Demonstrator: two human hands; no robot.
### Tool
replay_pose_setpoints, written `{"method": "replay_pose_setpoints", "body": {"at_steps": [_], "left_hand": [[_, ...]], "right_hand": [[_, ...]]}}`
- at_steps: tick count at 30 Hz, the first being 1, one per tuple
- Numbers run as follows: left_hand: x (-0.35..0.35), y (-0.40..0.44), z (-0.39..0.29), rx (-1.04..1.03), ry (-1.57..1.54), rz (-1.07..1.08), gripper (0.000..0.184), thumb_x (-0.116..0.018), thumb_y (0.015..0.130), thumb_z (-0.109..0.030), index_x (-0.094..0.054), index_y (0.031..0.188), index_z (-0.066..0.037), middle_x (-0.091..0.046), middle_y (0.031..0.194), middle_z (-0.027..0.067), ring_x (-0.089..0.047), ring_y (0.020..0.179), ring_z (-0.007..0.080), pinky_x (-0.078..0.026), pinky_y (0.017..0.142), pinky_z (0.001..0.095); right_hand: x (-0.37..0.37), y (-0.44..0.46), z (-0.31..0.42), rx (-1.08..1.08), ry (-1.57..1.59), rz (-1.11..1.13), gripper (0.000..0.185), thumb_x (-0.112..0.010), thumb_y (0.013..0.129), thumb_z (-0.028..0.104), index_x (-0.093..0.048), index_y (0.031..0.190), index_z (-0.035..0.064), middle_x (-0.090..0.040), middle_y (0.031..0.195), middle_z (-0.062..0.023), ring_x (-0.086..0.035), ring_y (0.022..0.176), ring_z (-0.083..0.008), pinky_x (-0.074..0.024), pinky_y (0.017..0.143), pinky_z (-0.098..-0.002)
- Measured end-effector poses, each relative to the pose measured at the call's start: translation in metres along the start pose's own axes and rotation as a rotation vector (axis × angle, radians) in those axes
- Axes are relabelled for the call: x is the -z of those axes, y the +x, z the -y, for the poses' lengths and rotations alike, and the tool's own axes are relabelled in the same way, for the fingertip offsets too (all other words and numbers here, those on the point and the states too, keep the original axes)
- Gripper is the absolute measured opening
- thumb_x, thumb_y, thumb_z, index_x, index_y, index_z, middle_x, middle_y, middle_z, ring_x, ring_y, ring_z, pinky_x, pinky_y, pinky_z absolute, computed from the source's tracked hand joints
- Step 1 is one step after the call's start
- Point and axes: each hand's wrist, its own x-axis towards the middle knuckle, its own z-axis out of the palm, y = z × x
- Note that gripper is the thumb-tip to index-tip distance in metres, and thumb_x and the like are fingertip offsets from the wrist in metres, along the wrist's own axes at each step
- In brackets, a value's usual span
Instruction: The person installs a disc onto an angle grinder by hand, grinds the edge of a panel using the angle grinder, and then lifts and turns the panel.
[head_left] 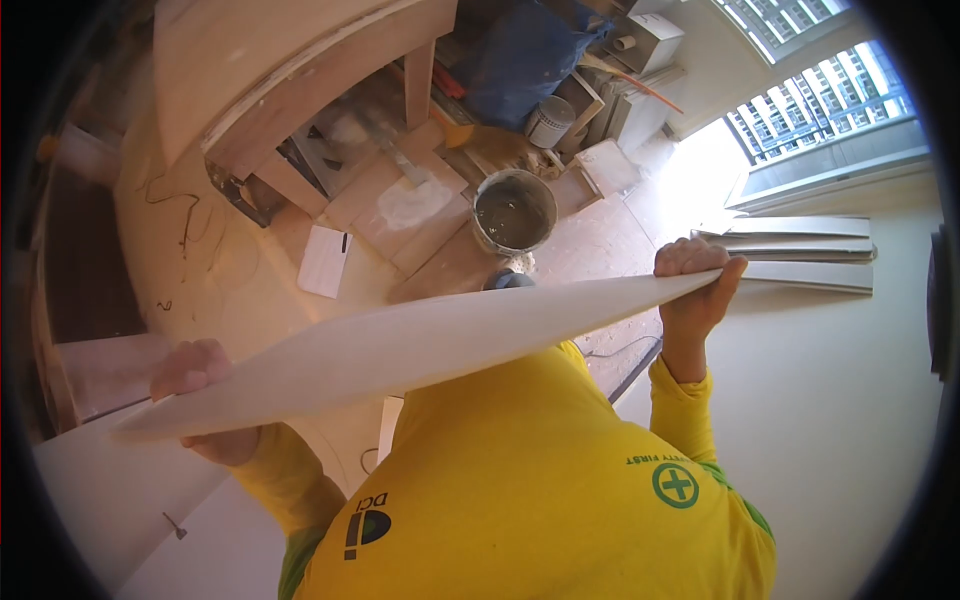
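Observation:
A long white board (430,340) spans the view in front of my chest, seen nearly edge-on and slightly higher at its right end. My left hand (198,385) grips its left end, with fingers over the top and part of the hand hidden behind the board. At the right end, my right hand (697,285) is wrapped around the board's tip, fingers curled on the far side and thumb nearer me. Just beyond the board a bucket (513,212) of grey wet mix stands on the floor. The front of my yellow shirt (540,480) fills the lower middle.
A wooden bench (320,75) stands at the upper left. Behind the bucket are a tin (549,122), a blue bag (525,60) and wood offcuts. Several white strips (800,245) lie at right, below a window (820,100). A small white piece (324,262) lies on the floor.

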Motion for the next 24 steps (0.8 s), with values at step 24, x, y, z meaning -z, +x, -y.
{"method": "replay_pose_setpoints", "body": {"at_steps": [24], "left_hand": [[-0.297,-0.011,0.106,-0.161,0.273,0.774,0.018,-0.077,0.081,-0.02,-0.073,0.09,-0.006,-0.066,0.079,0.0122,-0.064,0.071,0.0302,-0.051,0.062,0.0371]], "right_hand": [[0.115,-0.049,-0.041,-0.836,-1.079,0.04,0.045,-0.071,0.09,0.044,-0.065,0.087,-0.0009,-0.066,0.081,-0.0102,-0.062,0.076,-0.017,-0.0497,0.069,-0.0362]]}}
